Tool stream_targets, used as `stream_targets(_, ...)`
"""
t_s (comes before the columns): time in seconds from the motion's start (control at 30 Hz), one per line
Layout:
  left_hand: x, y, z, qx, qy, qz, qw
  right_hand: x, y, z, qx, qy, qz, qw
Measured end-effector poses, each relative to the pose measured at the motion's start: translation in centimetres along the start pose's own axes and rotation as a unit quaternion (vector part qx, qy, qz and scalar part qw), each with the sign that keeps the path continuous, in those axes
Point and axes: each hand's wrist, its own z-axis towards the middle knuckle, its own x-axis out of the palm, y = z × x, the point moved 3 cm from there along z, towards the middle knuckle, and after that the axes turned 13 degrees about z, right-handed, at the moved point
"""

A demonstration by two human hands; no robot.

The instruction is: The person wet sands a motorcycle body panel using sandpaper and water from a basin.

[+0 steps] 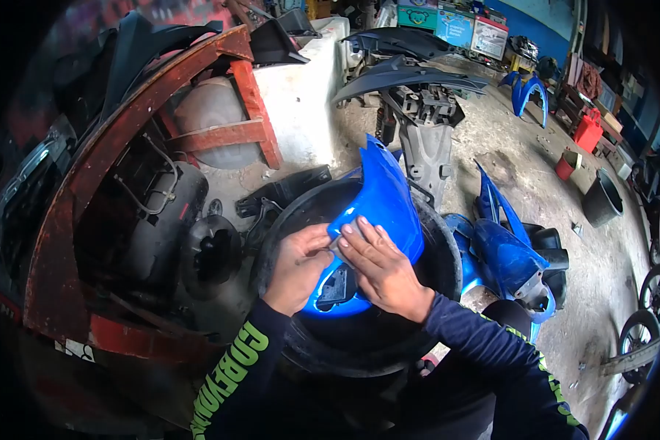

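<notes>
A glossy blue motorcycle body panel stands tilted over a round black tub, its pointed end upward and a cut-out opening low on it. My left hand is closed round the panel's left edge, thumb and fingers bent against it. My right hand lies on the panel's face with its fingers stretched flat, fingertips close to the left hand. A small greyish patch shows between the hands; I cannot tell whether it is a thin sheet or bare surface. What lies under the right palm is hidden.
More blue body panels lie on the floor right of the tub. A red wooden frame stands at the left around a black cylinder. A partly stripped motorcycle is ahead. A dark bucket stands further right.
</notes>
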Motion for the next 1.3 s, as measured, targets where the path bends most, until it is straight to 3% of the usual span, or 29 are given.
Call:
stream_targets(0.83,0.6,-0.4,0.0,0.006,0.065,-0.025,0.998,-1.0,-0.4,0.7,-0.002,-0.012,0.01,1.0)
stream_targets(0.9,0.9,0.1,0.0,0.0,0.073,-0.048,0.996,-1.2,-0.2,2.2,0.015,-0.041,0.066,0.997)
stream_targets(0.97,0.4,0.0,0.3,0.004,0.021,0.047,0.999,-1.3,-1.6,2.1,0.027,-0.047,0.083,0.995)
stream_targets(1.07,1.1,0.1,-0.1,-0.003,0.044,0.043,0.998,-2.9,-6.6,2.2,0.142,-0.095,0.089,0.981)
stream_targets(1.1,1.3,0.5,-0.3,-0.009,0.055,0.057,0.997,-2.7,-6.4,1.5,0.141,-0.097,0.088,0.981)
stream_targets(1.17,0.9,2.2,-0.1,-0.001,0.058,0.087,0.994,-1.5,-1.6,1.4,0.053,-0.025,0.093,0.994)
stream_targets(1.3,1.0,1.2,-0.3,-0.018,0.023,0.102,0.994,-1.8,-4.6,1.3,0.049,-0.089,0.087,0.991)
